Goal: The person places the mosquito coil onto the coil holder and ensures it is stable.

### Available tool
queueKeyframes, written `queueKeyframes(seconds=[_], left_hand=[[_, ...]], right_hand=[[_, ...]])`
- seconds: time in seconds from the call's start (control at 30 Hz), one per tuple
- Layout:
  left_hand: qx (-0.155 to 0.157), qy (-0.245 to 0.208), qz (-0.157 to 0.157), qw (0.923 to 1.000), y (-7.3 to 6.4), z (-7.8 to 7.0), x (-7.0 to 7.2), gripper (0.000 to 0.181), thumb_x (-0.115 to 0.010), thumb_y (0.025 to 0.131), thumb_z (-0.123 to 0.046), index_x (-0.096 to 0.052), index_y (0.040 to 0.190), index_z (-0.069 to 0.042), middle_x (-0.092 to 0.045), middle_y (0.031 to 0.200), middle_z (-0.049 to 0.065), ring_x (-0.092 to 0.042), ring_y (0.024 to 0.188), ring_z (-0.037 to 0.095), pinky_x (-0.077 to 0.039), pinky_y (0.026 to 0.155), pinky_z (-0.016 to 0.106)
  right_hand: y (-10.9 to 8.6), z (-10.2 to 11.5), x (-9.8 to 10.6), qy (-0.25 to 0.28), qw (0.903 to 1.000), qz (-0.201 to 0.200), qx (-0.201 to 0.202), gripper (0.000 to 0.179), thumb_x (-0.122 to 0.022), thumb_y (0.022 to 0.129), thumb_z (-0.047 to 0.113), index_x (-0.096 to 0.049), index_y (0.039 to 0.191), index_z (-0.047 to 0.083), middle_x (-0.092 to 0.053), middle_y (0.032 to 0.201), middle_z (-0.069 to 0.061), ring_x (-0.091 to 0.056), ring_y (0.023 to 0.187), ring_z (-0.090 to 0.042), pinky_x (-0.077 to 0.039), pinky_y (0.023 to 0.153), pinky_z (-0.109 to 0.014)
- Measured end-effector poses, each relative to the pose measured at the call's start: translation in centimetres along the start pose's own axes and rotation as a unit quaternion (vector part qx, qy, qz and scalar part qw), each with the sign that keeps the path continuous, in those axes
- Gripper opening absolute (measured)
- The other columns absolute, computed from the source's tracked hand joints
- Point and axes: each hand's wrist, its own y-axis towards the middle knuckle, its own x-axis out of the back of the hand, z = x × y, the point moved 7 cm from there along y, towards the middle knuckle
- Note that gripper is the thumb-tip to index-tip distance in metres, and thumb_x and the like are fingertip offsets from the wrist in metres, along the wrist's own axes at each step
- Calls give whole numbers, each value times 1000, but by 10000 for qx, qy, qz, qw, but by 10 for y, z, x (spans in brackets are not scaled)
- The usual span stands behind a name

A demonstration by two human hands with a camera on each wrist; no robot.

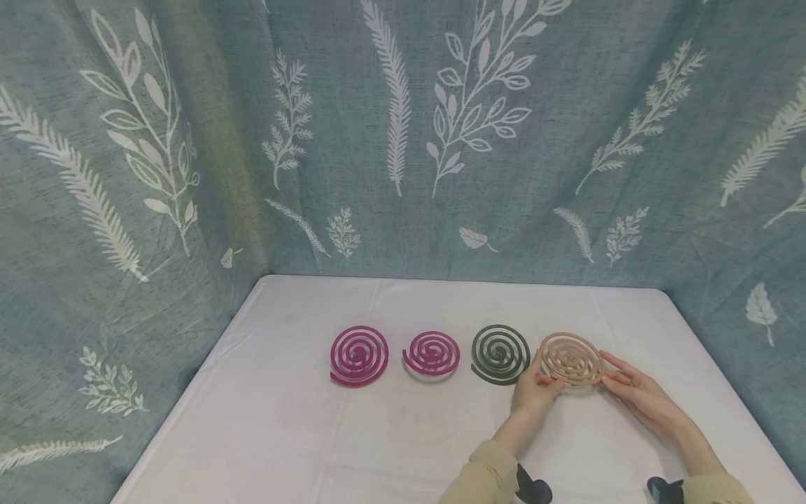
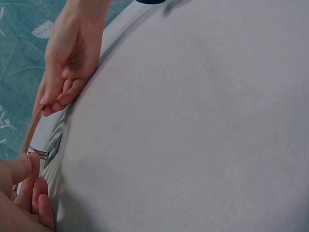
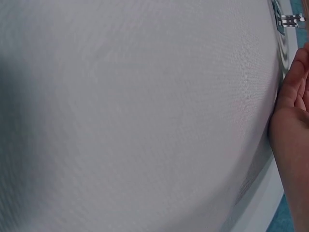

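Observation:
In the head view, a tan mosquito coil (image 1: 571,358) is raised a little off the white table, at the right end of a row of coils. My left hand (image 1: 534,392) pinches its left rim between thumb and fingers. On the right rim, my right hand (image 1: 645,402) holds the edge with its fingertips. The left wrist view shows the coil edge-on, with a small metal stand (image 2: 52,151) under it. That metal piece also shows at the top right of the right wrist view, beside the right fingers (image 3: 293,79).
Left of the tan coil lie a dark green coil (image 1: 499,352), a pink coil (image 1: 432,353) with a shadow under it, and a magenta coil (image 1: 359,353). A white cloth covers the table (image 1: 403,434). Leaf-patterned curtains (image 1: 352,140) stand behind and at both sides.

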Motion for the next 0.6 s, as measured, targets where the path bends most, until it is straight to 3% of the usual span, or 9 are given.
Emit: queueKeyframes(seconds=[0.2, 0.3, 0.43, 0.5, 0.6], left_hand=[[-24, 68, 0, 10000, 1, 1, 1, 67, -73, 79, -8, -48, 140, -20, -56, 67, -9, -44, 56, 0, -36, 51, 13], [75, 56, 24, 10000, 2, 2, 1, 67, -73, 79, -11, -48, 140, -19, -54, 67, -10, -44, 57, 1, -36, 51, 13], [155, 112, 66, 9998, 0, 1, 1, 67, -73, 79, -13, -47, 140, -18, -53, 69, -11, -43, 58, 2, -36, 51, 13], [174, 176, 87, 9997, -1, 0, 2, 66, -73, 79, -14, -47, 140, -18, -52, 69, -11, -43, 58, 2, -35, 51, 13], [221, 175, 100, 9996, -2, 0, 2, 66, -73, 79, -14, -47, 140, -18, -50, 68, -10, -42, 58, 3, -35, 50, 14]], right_hand=[[2, -1, 1, 29, 9999, 8, -128, 77, -53, 97, 28, -5, 151, 1, -56, 119, 12, -52, 98, 18, -43, 86, -3], [3, -1, 1, -9, 9998, 7, -214, 77, -53, 97, 28, -5, 150, -1, -54, 131, -2, -52, 98, 19, -44, 86, -5], [3, -2, -1, -68, 9995, 3, -319, 76, -50, 98, 30, -5, 150, -2, -30, 148, -29, -50, 97, 20, -44, 87, -6], [3, -2, -3, -34, 9994, 26, -358, 77, -49, 99, 31, -3, 150, -2, -17, 151, -33, -49, 96, 21, -45, 87, -7], [3, -2, -4, 30, 9992, 5, -388, 77, -50, 99, 30, -2, 150, -3, -12, 152, -34, -48, 96, 21, -45, 87, -8]])
